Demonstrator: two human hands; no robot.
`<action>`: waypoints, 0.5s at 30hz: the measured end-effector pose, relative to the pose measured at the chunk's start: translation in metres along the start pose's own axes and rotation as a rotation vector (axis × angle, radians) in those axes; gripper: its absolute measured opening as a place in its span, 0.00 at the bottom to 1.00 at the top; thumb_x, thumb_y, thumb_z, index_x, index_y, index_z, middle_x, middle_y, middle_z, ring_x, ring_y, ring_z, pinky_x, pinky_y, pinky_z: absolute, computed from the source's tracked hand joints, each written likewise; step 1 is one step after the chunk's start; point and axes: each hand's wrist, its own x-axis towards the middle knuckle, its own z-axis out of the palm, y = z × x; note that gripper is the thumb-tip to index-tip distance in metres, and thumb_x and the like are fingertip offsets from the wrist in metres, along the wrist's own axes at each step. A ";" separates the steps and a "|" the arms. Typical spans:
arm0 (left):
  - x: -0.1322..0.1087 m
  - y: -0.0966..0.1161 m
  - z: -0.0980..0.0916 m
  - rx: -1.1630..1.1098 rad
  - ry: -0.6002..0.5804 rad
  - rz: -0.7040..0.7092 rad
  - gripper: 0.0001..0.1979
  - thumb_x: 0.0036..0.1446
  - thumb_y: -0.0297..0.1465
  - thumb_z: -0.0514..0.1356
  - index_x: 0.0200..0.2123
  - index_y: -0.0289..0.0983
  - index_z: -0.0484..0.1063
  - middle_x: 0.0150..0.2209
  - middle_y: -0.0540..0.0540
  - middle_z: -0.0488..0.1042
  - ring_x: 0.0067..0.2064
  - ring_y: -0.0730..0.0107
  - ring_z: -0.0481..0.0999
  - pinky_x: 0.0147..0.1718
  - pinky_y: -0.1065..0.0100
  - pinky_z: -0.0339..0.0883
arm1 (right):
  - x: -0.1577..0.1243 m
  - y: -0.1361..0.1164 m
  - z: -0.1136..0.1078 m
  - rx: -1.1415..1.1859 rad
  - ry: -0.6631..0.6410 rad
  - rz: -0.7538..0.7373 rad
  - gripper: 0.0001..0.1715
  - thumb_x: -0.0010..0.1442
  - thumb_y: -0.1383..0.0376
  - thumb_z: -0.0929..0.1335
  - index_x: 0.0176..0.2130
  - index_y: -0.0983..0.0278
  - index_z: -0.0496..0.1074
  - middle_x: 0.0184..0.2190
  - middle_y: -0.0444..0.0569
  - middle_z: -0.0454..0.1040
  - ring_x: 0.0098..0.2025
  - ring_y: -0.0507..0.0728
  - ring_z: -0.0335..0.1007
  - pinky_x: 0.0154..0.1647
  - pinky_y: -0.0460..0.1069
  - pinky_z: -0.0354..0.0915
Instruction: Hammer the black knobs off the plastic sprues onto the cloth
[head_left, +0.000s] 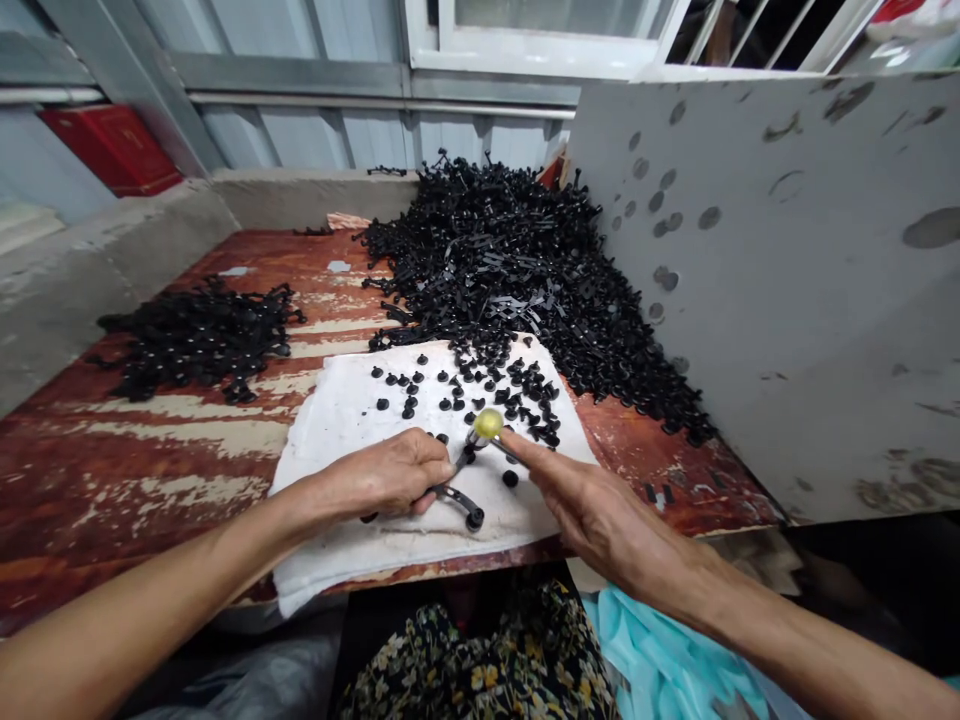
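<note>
My left hand (409,468) is closed around slim black arm-shaped parts. One black arm (459,496) sticks out from the fingers, with a round end low on the white cloth (330,400). Another narrow piece points up towards the hammer head. My right hand (592,500) grips a small hammer (488,424) with a round yellow face and a metal head, its index finger stretched along the handle. The hammer head is just beyond the left fingertips; whether it touches a part I cannot tell. Small black round knobs (510,479) lie scattered on the cloth.
A large heap of black parts (517,240) fills the back of the worn red table (187,440). A smaller pile of black arms (202,335) lies at the left. A grey spotted board (765,290) stands along the right. Turquoise fabric (660,650) hangs below the front edge.
</note>
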 end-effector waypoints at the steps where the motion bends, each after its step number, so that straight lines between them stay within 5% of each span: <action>1: 0.000 0.001 0.000 0.004 0.005 -0.007 0.22 0.57 0.44 0.51 0.17 0.38 0.61 0.11 0.55 0.55 0.13 0.79 0.51 0.13 0.74 0.44 | 0.000 0.000 0.000 -0.033 -0.020 -0.019 0.33 0.63 0.73 0.59 0.65 0.57 0.61 0.50 0.53 0.78 0.49 0.63 0.76 0.49 0.59 0.71; 4: -0.001 0.002 0.000 0.016 0.001 -0.016 0.21 0.56 0.44 0.51 0.17 0.38 0.61 0.11 0.55 0.55 0.13 0.79 0.52 0.14 0.74 0.45 | -0.002 0.001 0.001 -0.040 0.097 -0.113 0.35 0.64 0.74 0.57 0.68 0.58 0.54 0.53 0.55 0.75 0.56 0.63 0.71 0.53 0.59 0.69; 8: 0.001 -0.001 0.000 0.059 0.000 0.024 0.21 0.55 0.45 0.51 0.17 0.38 0.61 0.12 0.55 0.56 0.14 0.78 0.53 0.15 0.74 0.47 | -0.003 0.004 0.003 -0.068 -0.037 -0.089 0.35 0.64 0.75 0.57 0.67 0.55 0.56 0.49 0.54 0.78 0.49 0.62 0.76 0.49 0.58 0.72; 12: 0.004 -0.005 0.001 0.089 0.020 0.059 0.23 0.56 0.47 0.49 0.17 0.38 0.61 0.12 0.55 0.55 0.15 0.78 0.53 0.15 0.74 0.48 | -0.005 0.007 0.006 0.014 0.000 -0.077 0.35 0.65 0.73 0.56 0.68 0.53 0.52 0.51 0.54 0.76 0.45 0.60 0.76 0.45 0.56 0.72; 15: 0.001 -0.002 0.005 0.072 0.020 0.067 0.24 0.54 0.50 0.49 0.18 0.38 0.60 0.13 0.56 0.56 0.15 0.79 0.54 0.15 0.74 0.48 | -0.005 0.005 0.006 0.131 -0.045 0.015 0.29 0.66 0.69 0.59 0.64 0.53 0.61 0.42 0.51 0.78 0.38 0.58 0.76 0.39 0.53 0.72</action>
